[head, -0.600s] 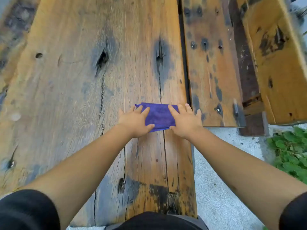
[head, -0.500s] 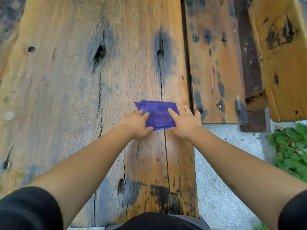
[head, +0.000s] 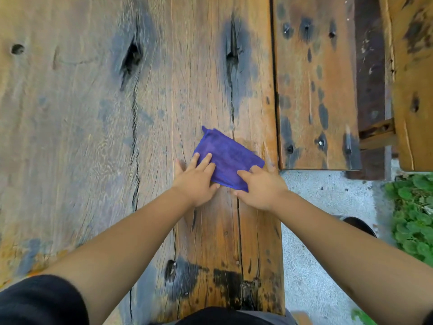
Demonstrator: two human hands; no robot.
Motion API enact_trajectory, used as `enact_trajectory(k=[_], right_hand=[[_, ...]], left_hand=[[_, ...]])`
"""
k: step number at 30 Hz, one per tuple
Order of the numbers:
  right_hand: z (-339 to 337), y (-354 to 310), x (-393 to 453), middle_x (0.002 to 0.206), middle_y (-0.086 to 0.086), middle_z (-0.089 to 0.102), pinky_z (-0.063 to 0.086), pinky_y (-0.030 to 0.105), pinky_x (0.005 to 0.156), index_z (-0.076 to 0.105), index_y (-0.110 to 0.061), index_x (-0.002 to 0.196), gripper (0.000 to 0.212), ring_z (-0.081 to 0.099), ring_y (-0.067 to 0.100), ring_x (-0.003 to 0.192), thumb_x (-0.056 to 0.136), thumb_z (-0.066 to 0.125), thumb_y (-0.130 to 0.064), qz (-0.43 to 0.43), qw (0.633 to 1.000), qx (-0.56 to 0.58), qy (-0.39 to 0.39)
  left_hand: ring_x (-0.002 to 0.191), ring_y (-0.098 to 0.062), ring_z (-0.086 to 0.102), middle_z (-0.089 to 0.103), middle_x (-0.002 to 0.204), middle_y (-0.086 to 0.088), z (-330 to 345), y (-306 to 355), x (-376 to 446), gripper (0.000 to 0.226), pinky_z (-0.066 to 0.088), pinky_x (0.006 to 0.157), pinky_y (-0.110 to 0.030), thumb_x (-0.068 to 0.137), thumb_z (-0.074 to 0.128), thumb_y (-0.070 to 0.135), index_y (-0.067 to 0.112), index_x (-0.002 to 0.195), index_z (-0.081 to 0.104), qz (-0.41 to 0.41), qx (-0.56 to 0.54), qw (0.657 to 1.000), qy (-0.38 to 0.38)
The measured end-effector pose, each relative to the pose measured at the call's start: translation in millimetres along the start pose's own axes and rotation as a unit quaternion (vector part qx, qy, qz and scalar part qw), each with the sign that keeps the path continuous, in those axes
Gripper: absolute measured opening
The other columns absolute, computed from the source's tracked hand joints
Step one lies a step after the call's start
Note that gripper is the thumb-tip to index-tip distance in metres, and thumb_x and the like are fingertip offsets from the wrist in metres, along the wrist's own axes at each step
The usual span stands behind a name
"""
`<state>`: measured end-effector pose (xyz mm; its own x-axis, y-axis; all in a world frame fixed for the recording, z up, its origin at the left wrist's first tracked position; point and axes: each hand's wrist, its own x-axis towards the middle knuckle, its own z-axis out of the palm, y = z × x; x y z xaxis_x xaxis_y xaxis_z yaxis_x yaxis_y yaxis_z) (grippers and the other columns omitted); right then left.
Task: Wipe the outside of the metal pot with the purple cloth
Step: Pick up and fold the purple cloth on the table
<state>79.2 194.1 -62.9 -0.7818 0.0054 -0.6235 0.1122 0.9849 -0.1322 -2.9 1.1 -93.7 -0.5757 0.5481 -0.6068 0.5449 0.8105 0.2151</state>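
A folded purple cloth [head: 228, 158] lies skewed on the worn wooden table [head: 93, 137], near its right edge. My left hand [head: 196, 181] rests on the cloth's left end, fingers flat on top and thumb at the near edge. My right hand [head: 260, 188] holds the near right corner, index finger on top and thumb at the edge below. No metal pot is in view.
A second plank section [head: 314, 90] adjoins the table on the right, with a wooden bench [head: 412, 90] beyond it. Grey concrete ground [head: 316, 231], green plants [head: 414, 216] and a dark shoe [head: 358, 225] lie to the right.
The cloth has turned from lying square to a slant, its far left corner now pointing away. Both hands shifted with it, and my view dipped closer to the table.
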Motion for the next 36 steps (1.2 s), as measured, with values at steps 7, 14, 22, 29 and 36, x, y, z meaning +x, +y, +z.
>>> enact_trajectory(k=[7, 14, 22, 29, 36], right_hand=[[-41, -10, 33, 0.121, 0.001, 0.063, 0.038, 0.026, 0.085, 0.055, -0.024, 0.132, 0.047, 0.054, 0.024, 0.114, 0.091, 0.059, -0.046, -0.128, 0.970, 0.118, -0.171], [-78, 27, 114, 0.142, 0.007, 0.049, 0.040, 0.034, 0.101, 0.042, -0.022, 0.142, 0.064, 0.047, 0.028, 0.127, 0.086, 0.068, -0.037, -0.057, 0.992, 0.090, 0.060], [-71, 21, 140, 0.117, 0.009, 0.056, 0.045, 0.037, 0.083, 0.049, -0.018, 0.129, 0.058, 0.053, 0.028, 0.106, 0.078, 0.075, -0.025, -0.105, 0.992, 0.064, 0.012], [-76, 25, 126, 0.082, 0.007, 0.059, 0.037, 0.035, 0.063, 0.060, -0.009, 0.090, 0.015, 0.055, 0.029, 0.084, 0.077, 0.064, -0.013, -0.138, 0.985, 0.093, 0.044], [-66, 29, 67, 0.094, 0.005, 0.057, 0.048, 0.044, 0.075, 0.060, -0.015, 0.095, 0.016, 0.056, 0.027, 0.091, 0.079, 0.060, -0.014, -0.198, 0.971, 0.099, 0.088]], left_hand=[[0.153, -0.029, 0.005, 0.013, 0.165, 0.002, -19, -5, 35, 0.039, 0.019, 0.116, -0.058, 0.101, 0.045, 0.038, 0.013, 0.131, 0.046, 0.044, -0.033, 0.997, 0.045], [0.142, -0.032, 0.034, 0.033, 0.157, -0.006, -34, -20, 55, 0.047, 0.038, 0.108, -0.051, 0.093, 0.059, 0.032, 0.014, 0.134, 0.046, 0.050, -0.084, 0.986, 0.137], [0.105, -0.032, 0.057, 0.061, 0.114, -0.012, -39, -20, 76, 0.039, 0.049, 0.085, -0.043, 0.087, 0.066, 0.023, 0.010, 0.121, 0.052, -0.024, -0.191, 0.971, 0.138], [0.083, -0.028, 0.052, 0.058, 0.085, -0.011, -51, -17, 66, 0.009, 0.039, 0.068, -0.033, 0.079, 0.058, 0.003, 0.010, 0.083, 0.055, 0.002, -0.261, 0.955, 0.143], [0.073, -0.026, 0.057, 0.059, 0.078, -0.001, -42, -8, 13, 0.005, 0.042, 0.061, -0.032, 0.084, 0.059, 0.009, 0.012, 0.088, 0.057, 0.096, -0.214, 0.953, 0.191]])
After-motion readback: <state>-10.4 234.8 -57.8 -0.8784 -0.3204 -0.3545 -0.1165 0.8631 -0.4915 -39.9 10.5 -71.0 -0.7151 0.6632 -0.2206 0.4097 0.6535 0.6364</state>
